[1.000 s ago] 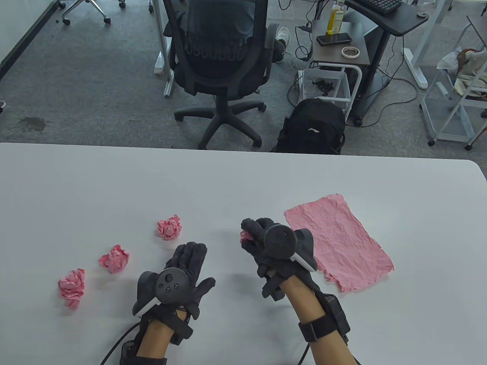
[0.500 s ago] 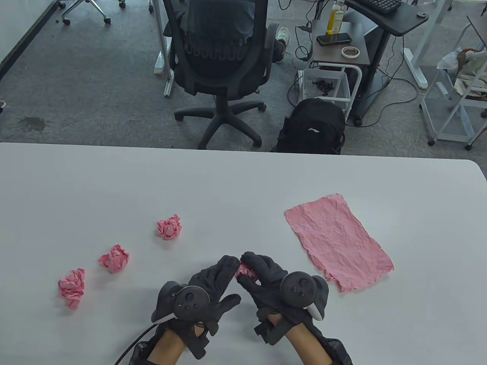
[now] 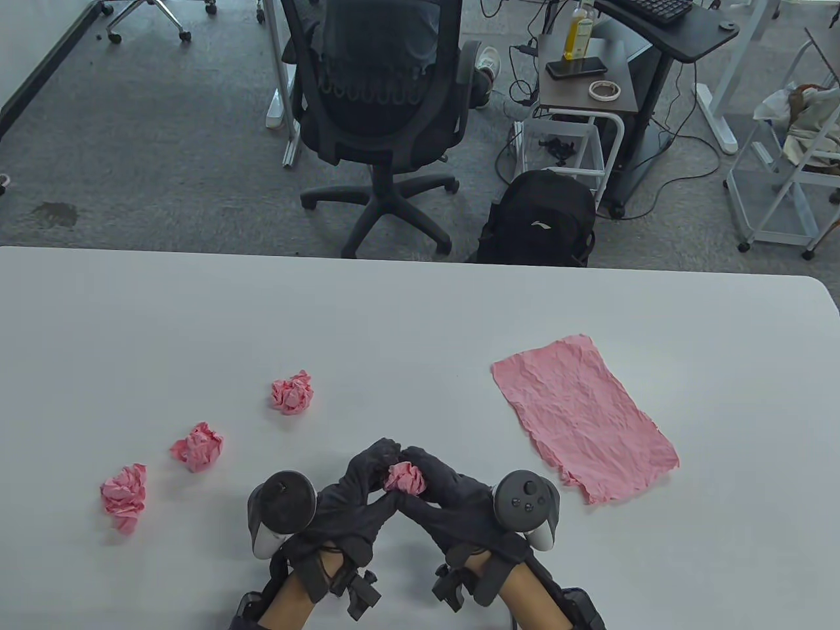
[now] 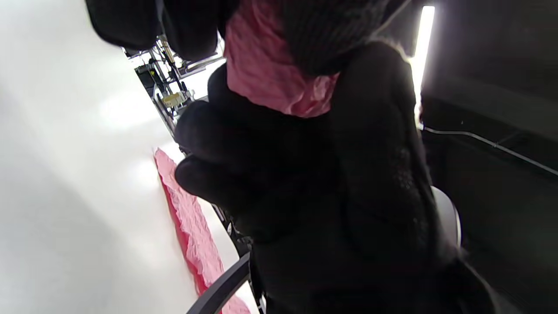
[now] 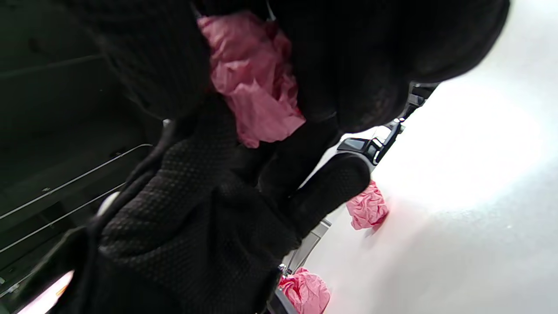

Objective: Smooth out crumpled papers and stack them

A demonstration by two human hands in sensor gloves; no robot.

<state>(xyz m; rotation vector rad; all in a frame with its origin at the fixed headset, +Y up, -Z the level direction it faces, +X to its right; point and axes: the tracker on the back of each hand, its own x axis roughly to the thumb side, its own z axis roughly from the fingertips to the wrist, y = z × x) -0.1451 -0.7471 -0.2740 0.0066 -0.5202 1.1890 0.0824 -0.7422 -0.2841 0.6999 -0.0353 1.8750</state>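
Both gloved hands meet near the table's front edge and grip one pink crumpled paper ball between their fingertips. My left hand pinches it from the left, my right hand from the right. The same ball shows up close in the left wrist view, and the ball fills the top of the right wrist view. A flattened pink sheet lies on the table to the right. Three more crumpled pink balls lie to the left: one, another and a third.
The white table ends at a far edge, beyond which stand an office chair and a black backpack on the floor. A side table with a bottle and phone stands further back.
My right hand brought the ball back toward the front edge. My left hand rose off the table, moved right and took hold of the ball too. Both hands now hold it.
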